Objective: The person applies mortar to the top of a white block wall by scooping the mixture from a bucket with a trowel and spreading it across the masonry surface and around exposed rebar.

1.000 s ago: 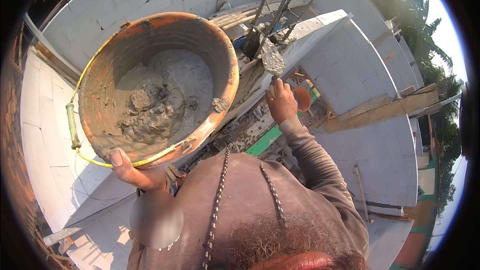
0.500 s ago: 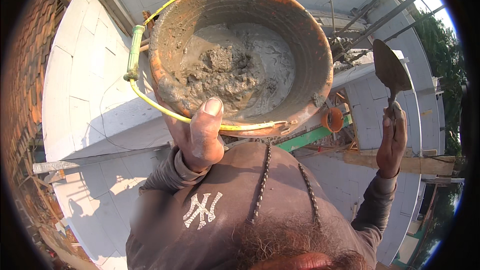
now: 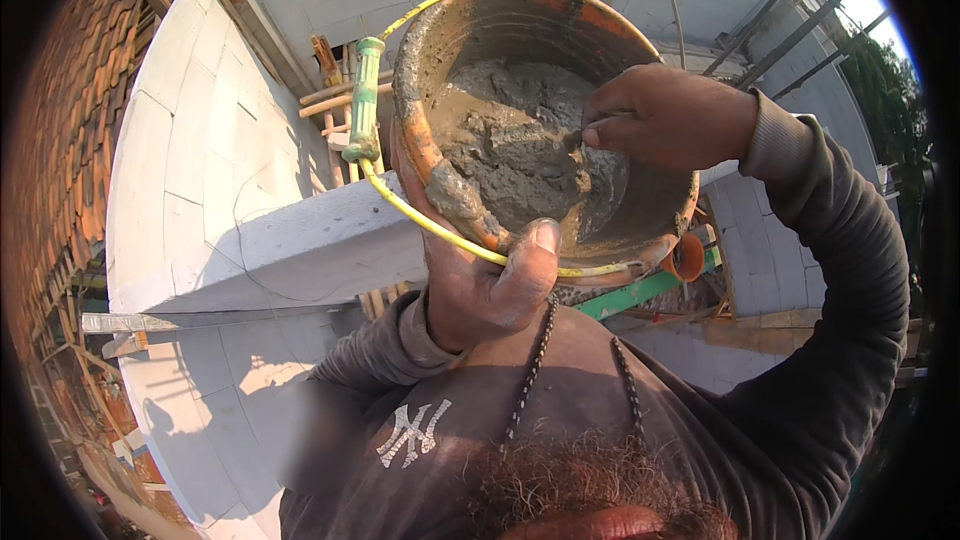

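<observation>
An orange bucket [image 3: 418, 145], caked with grey residue and partly filled with wet mortar [image 3: 500, 155], is held up in front of my chest, mouth toward me. My left hand [image 3: 480, 285] grips its near rim, thumb over the edge and across the yellow wire handle [image 3: 425, 222]. The handle's green grip [image 3: 366, 105] hangs at the bucket's left side. Inside the mouth, on the right, my right hand [image 3: 665, 118] is closed round a trowel [image 3: 581, 175]. Most of the trowel is hidden by my fingers and the mortar.
A pale block wall [image 3: 175, 200] curves along the left, and a block ledge [image 3: 310, 240] runs behind the bucket. Orange roof tiles [image 3: 70, 120] lie far left. A small orange container [image 3: 686, 258] sits beyond the bucket's lower right, by a green beam [image 3: 640, 294]. Poles cross at upper right.
My right hand has swung from the far right into the bucket, bringing the trowel down into the mortar. The bucket and my left hand have shifted to the right in view.
</observation>
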`<state>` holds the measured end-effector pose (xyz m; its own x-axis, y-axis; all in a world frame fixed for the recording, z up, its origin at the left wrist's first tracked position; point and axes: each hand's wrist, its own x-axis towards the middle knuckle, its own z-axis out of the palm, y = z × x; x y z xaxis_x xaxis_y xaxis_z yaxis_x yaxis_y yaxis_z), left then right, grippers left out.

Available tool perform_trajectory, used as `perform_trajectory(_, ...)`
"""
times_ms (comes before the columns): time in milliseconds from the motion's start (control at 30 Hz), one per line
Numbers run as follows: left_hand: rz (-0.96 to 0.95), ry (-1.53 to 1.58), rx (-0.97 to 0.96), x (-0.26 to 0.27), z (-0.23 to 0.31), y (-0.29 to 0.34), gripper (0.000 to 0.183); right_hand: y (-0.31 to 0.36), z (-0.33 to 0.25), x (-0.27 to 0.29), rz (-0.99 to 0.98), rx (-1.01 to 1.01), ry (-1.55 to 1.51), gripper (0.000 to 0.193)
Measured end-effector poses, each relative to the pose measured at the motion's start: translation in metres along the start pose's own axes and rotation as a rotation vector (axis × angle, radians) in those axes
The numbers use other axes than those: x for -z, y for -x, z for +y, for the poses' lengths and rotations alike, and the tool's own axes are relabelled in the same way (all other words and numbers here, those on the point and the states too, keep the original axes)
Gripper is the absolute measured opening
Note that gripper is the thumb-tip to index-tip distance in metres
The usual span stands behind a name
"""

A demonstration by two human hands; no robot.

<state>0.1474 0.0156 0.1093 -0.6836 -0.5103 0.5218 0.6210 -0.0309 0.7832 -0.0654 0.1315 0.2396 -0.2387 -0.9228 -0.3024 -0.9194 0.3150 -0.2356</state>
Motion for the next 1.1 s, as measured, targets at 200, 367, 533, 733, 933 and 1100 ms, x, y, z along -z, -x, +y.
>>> perform_trajectory(200, 0.005, 0.027, -0.071, 0.002, 0.000, -0.004, 0.106, 0.021, -0.011, 0.030, -0.203, -0.260, -0.385, 0.041)
perform_trajectory(367, 0.143, 0.013, -0.028, 0.003, -0.002, -0.009, 0.102, 0.054, 0.021, 0.024, -0.052, -0.160, -0.496, 0.041)
perform_trajectory(533, 0.148, -0.759, -0.426, 0.045, -0.034, 0.022, 0.038, 0.123, 0.035, 0.036, 0.203, -0.239, -0.591, 0.039)
perform_trajectory(733, 0.234, -0.985, -0.368, 0.068, -0.058, 0.052, 0.067, 0.233, 0.069, 0.037, 0.295, -0.651, -0.587, 0.035)
perform_trajectory(933, 0.266, -1.210, -0.769, 0.048, -0.053, 0.035, 0.078, 0.274, 0.133, 0.011, 0.094, -0.776, -0.685, 0.036)
perform_trajectory(1100, 0.251, -1.281, -0.839, 0.044, -0.048, 0.026, 0.079, 0.227, 0.180, 0.017, -0.064, -0.939, -0.505, 0.039)
